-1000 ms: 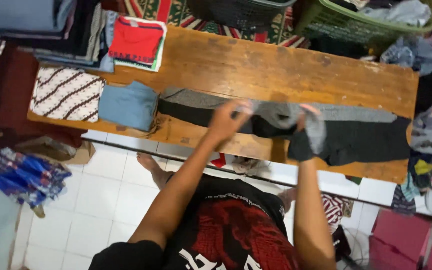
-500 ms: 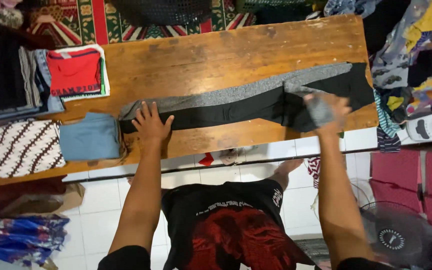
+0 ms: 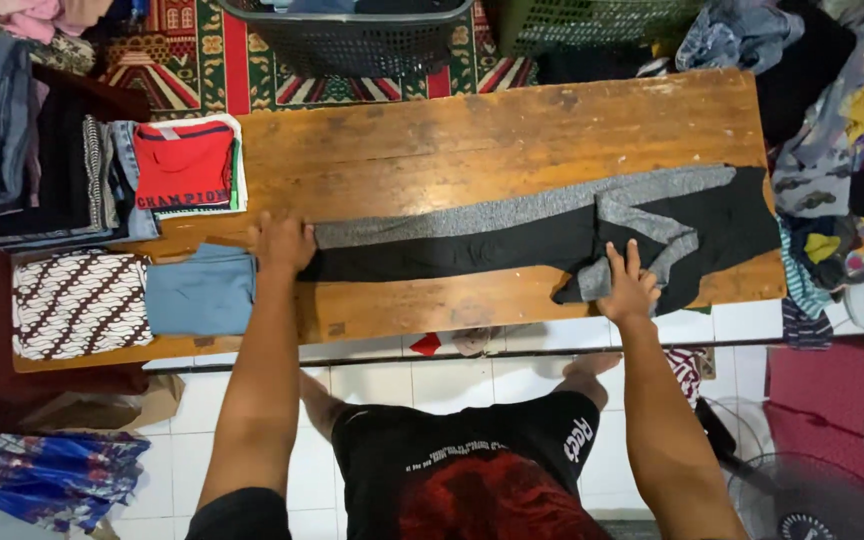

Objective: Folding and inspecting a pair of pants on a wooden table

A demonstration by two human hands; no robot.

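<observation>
Pressing trousers (image 3: 512, 228) flat, both hands; dark basket (image 3: 352, 40) holds clothes.

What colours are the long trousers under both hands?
The trousers are black with a heathered grey strip along the far edge, clear in the head view.

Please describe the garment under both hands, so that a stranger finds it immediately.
On the long wooden table lies one stretched-out garment between the left hand and right hand. Unlike the folded blue piece beside it, it is unfolded, black with a grey stripe.
</observation>
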